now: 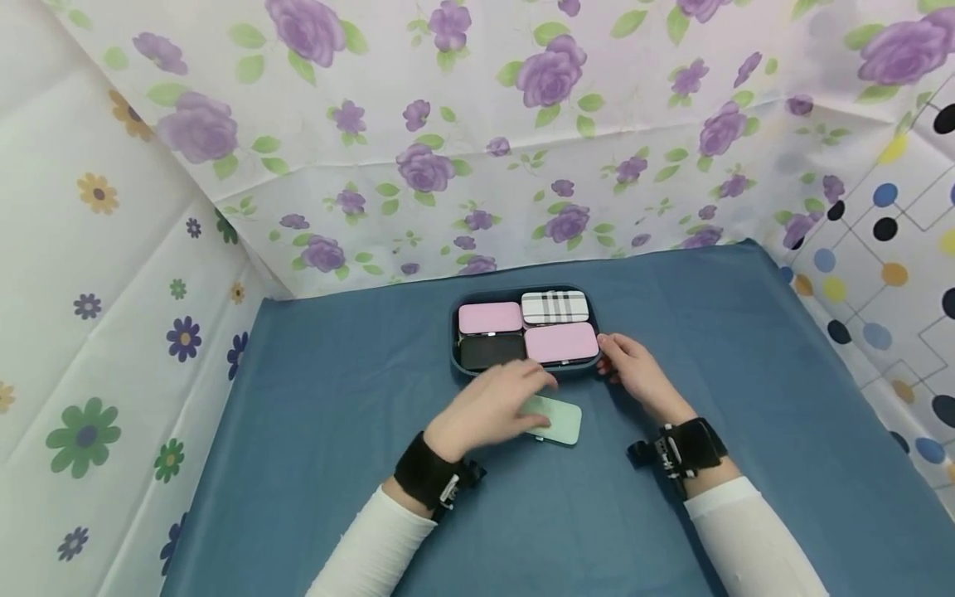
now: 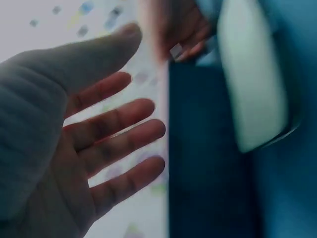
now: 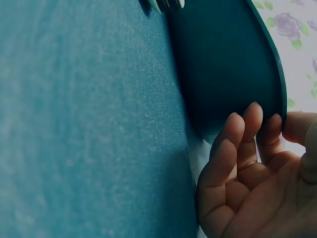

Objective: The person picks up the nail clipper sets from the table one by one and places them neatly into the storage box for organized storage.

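A dark blue basket (image 1: 579, 372) holds flat rectangular cases: a pink case (image 1: 490, 317) back left, a striped white case (image 1: 555, 307) back right, a black case (image 1: 491, 351) front left and another pink case (image 1: 561, 342) front right. Just in front of it lies a light green case (image 1: 564, 421) with a small metal catch. My left hand (image 1: 485, 408) hovers over that case's left end, hiding part of it; the left wrist view shows its fingers spread and holding nothing. At the basket's right end, my right hand (image 1: 637, 377) pinches the rim between thumb and fingers.
Blue cloth (image 1: 358, 398) covers the table. Behind it hangs a purple-flowered curtain (image 1: 418, 116). Patterned sheets also stand at the left and right sides. Each wrist wears a black strap with a camera.
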`<action>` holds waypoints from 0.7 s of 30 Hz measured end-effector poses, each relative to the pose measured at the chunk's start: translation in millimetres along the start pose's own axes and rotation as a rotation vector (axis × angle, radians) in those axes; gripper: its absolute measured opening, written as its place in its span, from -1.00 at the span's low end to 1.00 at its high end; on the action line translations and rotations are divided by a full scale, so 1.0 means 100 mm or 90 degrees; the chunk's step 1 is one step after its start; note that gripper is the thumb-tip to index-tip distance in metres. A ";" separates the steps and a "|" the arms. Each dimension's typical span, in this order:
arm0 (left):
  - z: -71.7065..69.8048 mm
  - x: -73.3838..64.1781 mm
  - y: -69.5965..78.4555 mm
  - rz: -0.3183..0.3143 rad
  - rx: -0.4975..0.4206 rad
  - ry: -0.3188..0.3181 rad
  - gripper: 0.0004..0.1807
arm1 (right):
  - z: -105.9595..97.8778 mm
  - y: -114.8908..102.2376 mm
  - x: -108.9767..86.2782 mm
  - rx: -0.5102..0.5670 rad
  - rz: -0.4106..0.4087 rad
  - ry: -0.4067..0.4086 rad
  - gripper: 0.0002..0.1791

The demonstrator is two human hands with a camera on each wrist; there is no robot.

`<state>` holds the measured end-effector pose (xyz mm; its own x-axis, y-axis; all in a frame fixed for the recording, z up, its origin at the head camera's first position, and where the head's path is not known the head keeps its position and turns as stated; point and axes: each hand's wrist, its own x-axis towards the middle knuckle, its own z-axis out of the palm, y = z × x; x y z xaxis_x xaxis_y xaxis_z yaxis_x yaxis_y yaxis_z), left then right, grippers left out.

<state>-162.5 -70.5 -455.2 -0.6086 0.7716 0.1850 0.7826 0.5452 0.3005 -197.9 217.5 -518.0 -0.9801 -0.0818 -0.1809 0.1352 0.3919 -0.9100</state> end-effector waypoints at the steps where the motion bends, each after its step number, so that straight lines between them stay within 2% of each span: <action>1: 0.06 0.00 0.03 0.013 0.017 -0.019 -0.49 | 0.00 0.00 0.00 -0.001 0.000 -0.001 -0.44; 4: 0.21 0.01 0.11 0.033 0.051 -0.050 -0.42 | 0.01 -0.01 0.00 -0.004 -0.003 -0.004 -0.44; 8: 0.33 0.01 0.16 0.031 0.068 -0.070 -0.33 | 0.01 0.00 0.00 -0.002 0.000 -0.004 -0.43; 16: 0.42 0.03 0.16 0.002 0.092 -0.097 -0.20 | 0.01 0.02 0.01 0.006 0.001 -0.012 -0.42; 21: 0.43 0.04 0.15 -0.021 0.105 -0.114 -0.20 | 0.00 0.00 0.02 0.009 0.007 -0.020 -0.47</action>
<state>-147.3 -44.9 -490.6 -0.6122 0.7907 0.0044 0.7829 0.6053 0.1439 -199.9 217.6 -518.0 -0.9736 -0.1063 -0.2020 0.1480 0.3797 -0.9132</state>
